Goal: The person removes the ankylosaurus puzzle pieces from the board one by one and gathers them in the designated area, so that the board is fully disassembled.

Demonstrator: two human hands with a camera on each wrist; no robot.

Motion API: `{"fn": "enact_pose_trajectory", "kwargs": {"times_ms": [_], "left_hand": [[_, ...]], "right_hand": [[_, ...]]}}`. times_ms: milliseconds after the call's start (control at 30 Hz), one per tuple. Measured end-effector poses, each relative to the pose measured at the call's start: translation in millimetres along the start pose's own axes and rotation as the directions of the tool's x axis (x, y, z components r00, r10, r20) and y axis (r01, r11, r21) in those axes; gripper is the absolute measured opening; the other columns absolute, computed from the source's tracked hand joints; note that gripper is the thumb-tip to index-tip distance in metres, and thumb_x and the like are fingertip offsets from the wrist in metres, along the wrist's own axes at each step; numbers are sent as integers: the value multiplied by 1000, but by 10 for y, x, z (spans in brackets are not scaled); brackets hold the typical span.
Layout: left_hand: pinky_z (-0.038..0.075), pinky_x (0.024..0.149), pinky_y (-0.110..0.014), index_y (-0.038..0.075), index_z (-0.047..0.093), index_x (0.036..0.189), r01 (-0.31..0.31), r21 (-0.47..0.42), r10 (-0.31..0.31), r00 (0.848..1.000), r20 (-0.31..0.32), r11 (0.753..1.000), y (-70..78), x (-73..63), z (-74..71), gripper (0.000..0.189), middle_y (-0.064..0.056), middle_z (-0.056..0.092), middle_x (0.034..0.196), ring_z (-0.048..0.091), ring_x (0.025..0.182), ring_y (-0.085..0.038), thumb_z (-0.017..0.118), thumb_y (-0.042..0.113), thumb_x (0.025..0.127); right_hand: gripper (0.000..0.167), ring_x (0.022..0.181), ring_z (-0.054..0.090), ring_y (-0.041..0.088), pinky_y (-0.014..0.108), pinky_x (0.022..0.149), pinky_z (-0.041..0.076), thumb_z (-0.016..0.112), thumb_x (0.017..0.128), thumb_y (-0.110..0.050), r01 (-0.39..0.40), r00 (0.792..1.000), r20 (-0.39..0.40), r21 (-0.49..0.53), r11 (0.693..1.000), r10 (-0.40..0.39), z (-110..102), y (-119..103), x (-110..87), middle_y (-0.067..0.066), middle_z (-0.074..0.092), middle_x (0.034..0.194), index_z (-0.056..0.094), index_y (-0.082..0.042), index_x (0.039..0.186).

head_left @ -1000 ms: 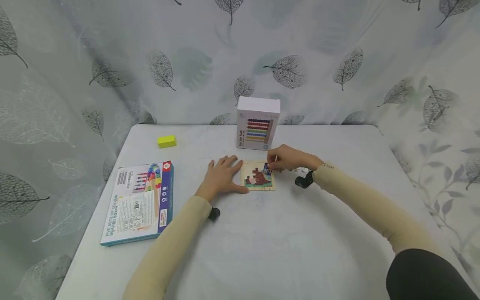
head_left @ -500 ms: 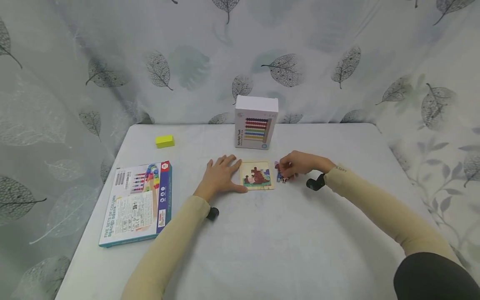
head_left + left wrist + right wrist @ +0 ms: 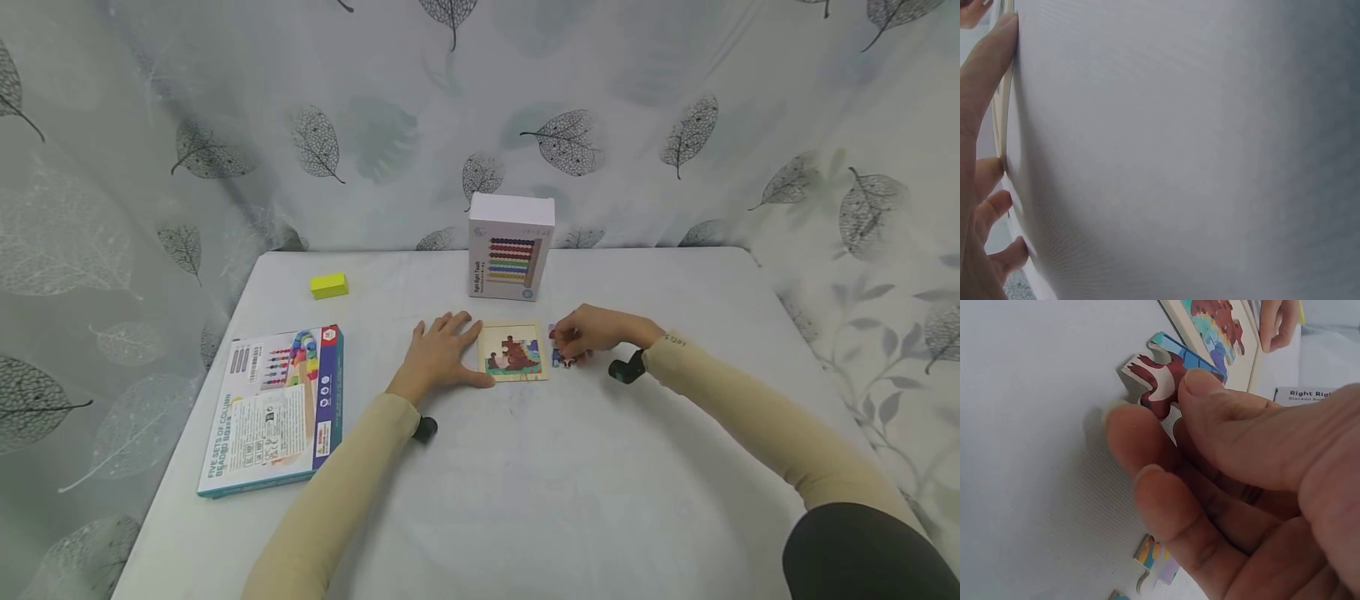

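A small wooden jigsaw tray, partly filled with brown, green and blue pieces, lies flat at the table's middle. My left hand rests at its left side with fingers spread. In the left wrist view, the thumb lies along the edge of the tray. Just right of the tray, my right hand is low over the table. Its thumb and a finger pinch a red, white and blue puzzle piece. Loose puzzle pieces lie beneath that hand, partly hidden by its fingers.
A white box picturing bead rows stands upright behind the tray. A yellow block is at the back left. The flat beaded-boxes carton lies left of my left forearm. A leaf-patterned curtain surrounds the table.
My right hand has moved right, from over the tray's upper right corner to the loose pieces beside it. My left hand has stayed by the tray.
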State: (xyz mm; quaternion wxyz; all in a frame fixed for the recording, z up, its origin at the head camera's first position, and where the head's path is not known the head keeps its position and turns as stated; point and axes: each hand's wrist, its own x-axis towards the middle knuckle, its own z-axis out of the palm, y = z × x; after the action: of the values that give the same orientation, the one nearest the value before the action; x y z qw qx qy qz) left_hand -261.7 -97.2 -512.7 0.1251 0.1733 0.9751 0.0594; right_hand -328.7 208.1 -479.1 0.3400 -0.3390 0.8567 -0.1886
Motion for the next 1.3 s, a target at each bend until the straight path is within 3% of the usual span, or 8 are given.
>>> {"fn": "enact_pose_trajectory", "kwargs": {"times_ms": [200,533,733,867,967,1300], "left_hand": [[19,123,-67,32,25,160,0,-4,0,1000,-6,1000,-6,-5,7,113,2,22,168,20,157,-31,65,85,69],[17,123,-67,33,24,160,-7,-38,6,1000,-18,999,-4,-12,22,114,3,22,168,19,157,-30,66,85,68],[17,123,-67,34,24,160,-2,-27,2,1000,-14,1000,-10,-10,32,114,4,22,168,19,157,-30,65,87,68],[18,123,-67,34,25,160,-6,-33,5,1000,-20,999,-15,-9,37,113,3,21,169,19,157,-30,65,87,68],[18,123,-67,35,25,160,-8,-37,8,1000,-17,999,-14,-10,40,112,3,20,169,18,158,-29,64,87,68],[19,122,-68,34,27,160,-10,-41,9,1000,-27,999,-6,-43,25,111,3,22,169,20,157,-30,65,86,69]], "right_hand": [[7,76,54,13,26,69,45,69,95,-16,-41,999,-26,-33,999,40,-4,-47,36,0,60,85,65,-11,92],[14,78,51,14,27,69,42,73,92,-17,-106,990,-108,-183,977,87,25,-143,131,3,60,86,62,-9,97],[9,80,54,16,30,72,48,67,95,-13,-24,985,-169,-241,970,-18,46,-370,241,5,63,87,65,-6,100],[26,92,58,18,36,85,54,68,96,-22,36,984,-163,-241,970,-77,108,-536,367,8,65,105,66,-4,114],[39,99,57,19,38,92,53,72,94,-29,25,987,-147,-246,969,-63,159,-613,451,10,60,115,64,-4,122],[45,97,52,18,35,91,50,78,87,-34,-60,992,-120,-263,963,30,239,-642,589,7,56,113,60,-7,118]]}}
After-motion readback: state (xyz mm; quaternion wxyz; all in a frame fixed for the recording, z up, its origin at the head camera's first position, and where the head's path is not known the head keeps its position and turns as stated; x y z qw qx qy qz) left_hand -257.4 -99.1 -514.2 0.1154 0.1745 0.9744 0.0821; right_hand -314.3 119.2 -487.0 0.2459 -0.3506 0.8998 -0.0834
